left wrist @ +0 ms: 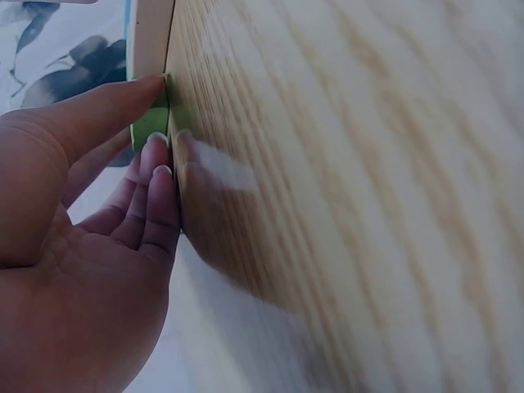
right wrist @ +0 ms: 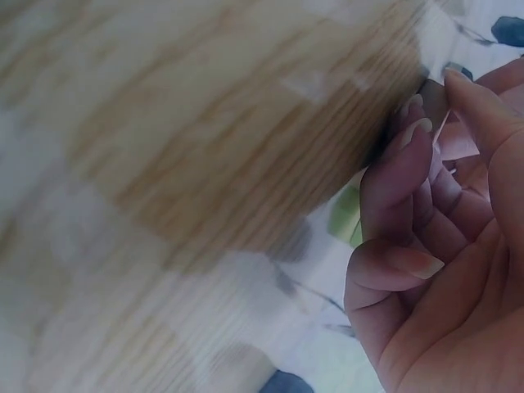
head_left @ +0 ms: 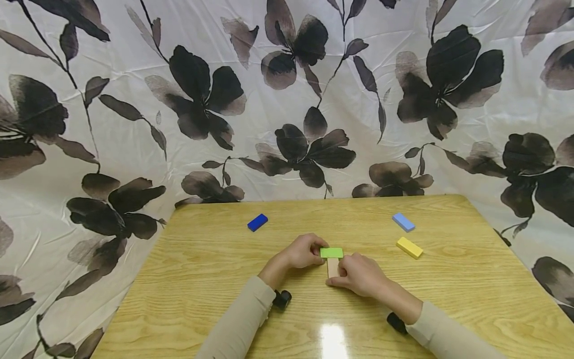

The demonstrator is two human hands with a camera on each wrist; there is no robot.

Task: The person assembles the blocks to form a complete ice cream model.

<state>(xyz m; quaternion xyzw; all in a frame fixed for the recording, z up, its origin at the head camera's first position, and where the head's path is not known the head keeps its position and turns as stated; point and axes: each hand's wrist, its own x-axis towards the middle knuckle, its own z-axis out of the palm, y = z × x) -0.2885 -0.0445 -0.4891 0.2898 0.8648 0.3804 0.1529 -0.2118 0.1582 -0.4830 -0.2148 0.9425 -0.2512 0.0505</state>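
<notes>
Near the middle of the table, a light green block [head_left: 332, 253] lies crosswise against the far end of a pale wooden block [head_left: 333, 268], the two forming a T. My left hand [head_left: 305, 251] pinches the green block at its left end; in the left wrist view the thumb and fingers are at the green block [left wrist: 149, 123], with the pale block [left wrist: 150, 37] beyond. From the right, my right hand [head_left: 362, 274] grips the pale block, thumb at its near end. Its curled fingers [right wrist: 397, 172] hide much of that block in the right wrist view.
A dark blue block [head_left: 257, 222] lies at the back left of the wooden table [head_left: 202, 279]. Back right are a light blue block [head_left: 403, 222] and a yellow block [head_left: 409, 247]. Floral cloth [head_left: 296, 99] hangs behind the table's far edge.
</notes>
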